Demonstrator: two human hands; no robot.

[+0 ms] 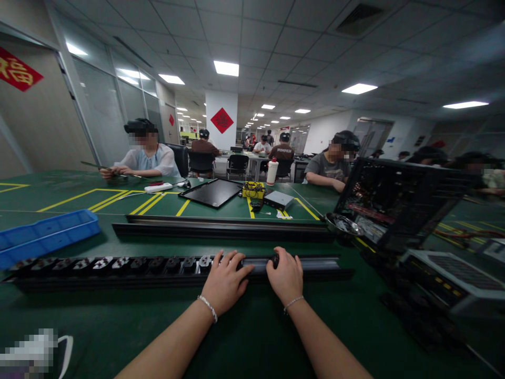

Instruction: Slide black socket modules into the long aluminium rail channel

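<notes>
A long black channel rail (130, 283) lies across the green table in front of me. Several black and white socket-like modules (103, 263) sit in a row along its left and middle part. My left hand (224, 280) rests over the rail at the right end of this row, fingers spread and touching it; what lies beneath the palm is hidden. Close by, my right hand (287, 275) is closed on a small black module (275, 260) above the rail's bare right stretch. Only the module's top shows.
Two more black rails (221, 229) lie beyond. A blue bin (47, 234) stands left; a metal bowl (343, 224), an open computer case (394, 205) and a power supply (453, 281) are right. Further back are a black panel (213, 192) and people (148, 152) seated at the table.
</notes>
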